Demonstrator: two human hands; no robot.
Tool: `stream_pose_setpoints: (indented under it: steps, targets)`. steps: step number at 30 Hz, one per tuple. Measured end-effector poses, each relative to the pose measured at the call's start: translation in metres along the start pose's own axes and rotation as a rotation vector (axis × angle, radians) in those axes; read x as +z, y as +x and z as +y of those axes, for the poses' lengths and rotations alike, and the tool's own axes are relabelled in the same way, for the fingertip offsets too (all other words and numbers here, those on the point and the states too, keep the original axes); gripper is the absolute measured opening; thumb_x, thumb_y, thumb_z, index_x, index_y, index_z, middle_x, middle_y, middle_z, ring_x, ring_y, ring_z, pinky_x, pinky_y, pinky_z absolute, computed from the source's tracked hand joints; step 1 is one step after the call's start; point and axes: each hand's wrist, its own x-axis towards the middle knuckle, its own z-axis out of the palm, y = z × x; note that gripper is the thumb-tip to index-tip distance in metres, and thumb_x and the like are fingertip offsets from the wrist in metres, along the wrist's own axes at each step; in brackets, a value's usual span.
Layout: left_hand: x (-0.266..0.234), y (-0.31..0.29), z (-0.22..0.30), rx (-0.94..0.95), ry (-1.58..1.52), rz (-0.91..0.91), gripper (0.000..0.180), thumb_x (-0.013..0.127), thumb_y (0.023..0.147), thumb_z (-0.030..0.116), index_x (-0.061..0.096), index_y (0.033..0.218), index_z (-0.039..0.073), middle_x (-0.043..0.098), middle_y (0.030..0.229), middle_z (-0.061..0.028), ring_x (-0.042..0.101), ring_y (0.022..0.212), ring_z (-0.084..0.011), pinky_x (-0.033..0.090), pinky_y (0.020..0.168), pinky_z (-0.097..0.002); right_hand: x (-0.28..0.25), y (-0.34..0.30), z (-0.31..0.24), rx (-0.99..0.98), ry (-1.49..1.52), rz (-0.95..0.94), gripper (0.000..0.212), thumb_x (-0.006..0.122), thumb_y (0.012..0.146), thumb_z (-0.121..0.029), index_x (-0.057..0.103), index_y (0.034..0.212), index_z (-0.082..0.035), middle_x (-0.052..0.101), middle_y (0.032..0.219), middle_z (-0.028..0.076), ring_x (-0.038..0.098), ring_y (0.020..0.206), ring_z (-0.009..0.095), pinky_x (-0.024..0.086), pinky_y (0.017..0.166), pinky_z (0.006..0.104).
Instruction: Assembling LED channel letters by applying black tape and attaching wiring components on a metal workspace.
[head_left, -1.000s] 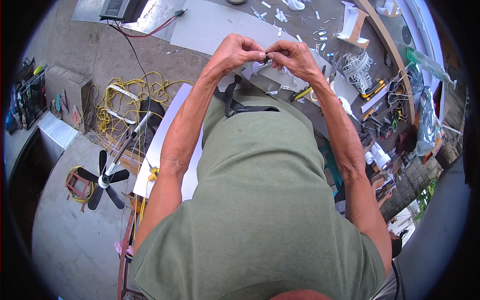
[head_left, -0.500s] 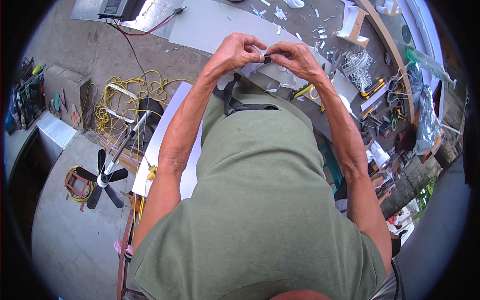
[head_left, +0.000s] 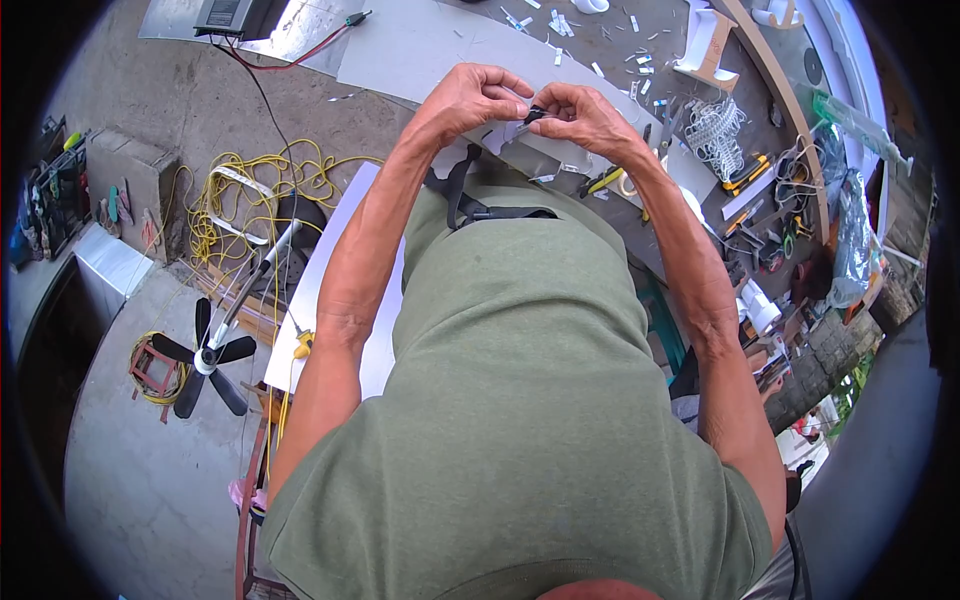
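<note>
While both hands meet above the bench (head_left: 420, 50), the left hand (head_left: 470, 100) and the right hand (head_left: 585, 115) pinch one small black part (head_left: 532, 114) between their fingertips. It is too small to name. All the fingers are curled in and pressed close around it. Small white scraps (head_left: 560, 25) lie on the bench beyond, and a yellow knife (head_left: 748, 172) lies to the right.
</note>
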Motion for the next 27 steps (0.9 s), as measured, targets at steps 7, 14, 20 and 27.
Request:
stream_pose_setpoints:
  steps: [7, 14, 20, 27]
  targets:
    - [0.003, -0.001, -0.003, -0.022, -0.023, 0.055, 0.039, 0.085, 0.076, 0.019, 0.074, 0.110, 0.003, 0.075, 0.084, -0.0047, 0.059, 0.070, -0.0059, 0.044, 0.062, -0.0235, -0.004, 0.000, -0.007, 0.025, 0.087, -0.011, 0.026, 0.079, 0.082, -0.023, 0.070, 0.092, -0.001, 0.064, 0.078, 0.002, 0.057, 0.070, 0.012, 0.045, 0.063, 0.0292]
    - [0.005, 0.000, -0.002, -0.005, 0.001, 0.053, 0.036, 0.083, 0.076, 0.016, 0.074, 0.109, 0.003, 0.075, 0.084, -0.0045, 0.060, 0.070, -0.0059, 0.044, 0.061, -0.0237, -0.008, 0.006, -0.004, 0.075, -0.008, -0.070, 0.027, 0.076, 0.078, -0.024, 0.071, 0.089, 0.000, 0.064, 0.074, 0.005, 0.057, 0.071, 0.015, 0.044, 0.063, 0.0314]
    - [0.009, -0.002, 0.004, 0.007, 0.008, 0.024, 0.036, 0.080, 0.077, 0.013, 0.073, 0.111, 0.004, 0.075, 0.084, -0.0048, 0.062, 0.073, -0.0062, 0.045, 0.065, -0.0238, -0.014, 0.011, -0.012, 0.116, -0.162, -0.136, 0.032, 0.071, 0.071, -0.027, 0.072, 0.087, 0.001, 0.061, 0.070, 0.007, 0.055, 0.068, 0.017, 0.042, 0.061, 0.0343]
    - [0.013, 0.001, -0.003, 0.021, -0.027, 0.046, 0.041, 0.080, 0.075, 0.013, 0.072, 0.113, 0.002, 0.075, 0.085, -0.0058, 0.064, 0.077, -0.0087, 0.049, 0.072, -0.0265, -0.018, 0.010, -0.015, 0.090, -0.165, -0.169, 0.027, 0.077, 0.079, -0.020, 0.069, 0.094, 0.000, 0.062, 0.076, 0.001, 0.054, 0.070, 0.010, 0.042, 0.063, 0.0275]
